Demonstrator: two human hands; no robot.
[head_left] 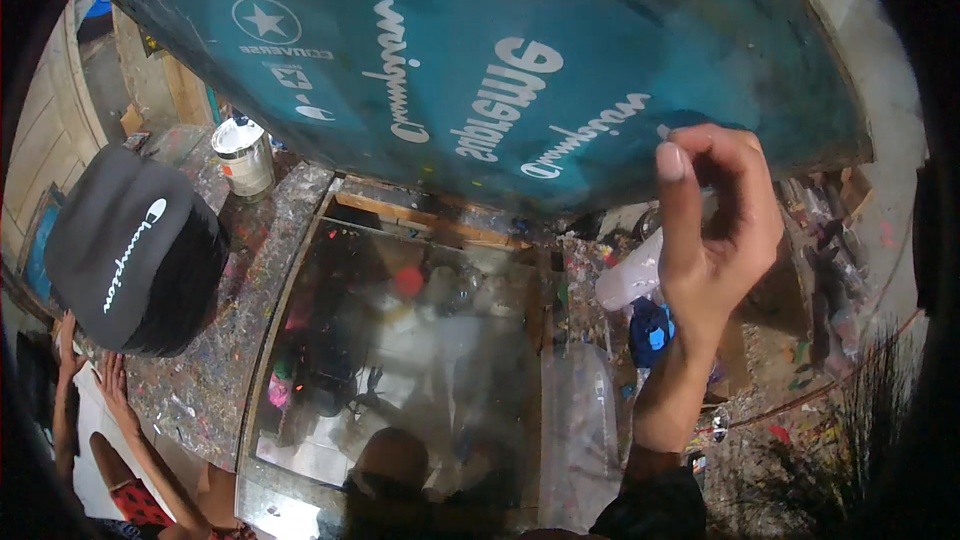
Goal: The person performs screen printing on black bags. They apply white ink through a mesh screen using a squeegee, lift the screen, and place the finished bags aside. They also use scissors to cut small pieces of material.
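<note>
My right hand (722, 210) is raised at the right, in front of a tilted teal printing screen (330, 155). Its thumb and forefinger are drawn together in a pinch near the pale script design at the screen's right side. Whatever they hold, if anything, is too small to make out. Pale lettering and a star in a circle show across the teal mesh. Below the screen lies a glass-topped surface (460, 360) in a frame, with reflections in it. My left hand is out of view.
A stack of black fabric (110, 240) with white script stands at the left, beside a co-worker's two hands (112, 390). Behind it is a paint-splattered can (243, 158). A whitish plastic container (630, 275) and a dark blue cloth (650, 332) lie near my right wrist.
</note>
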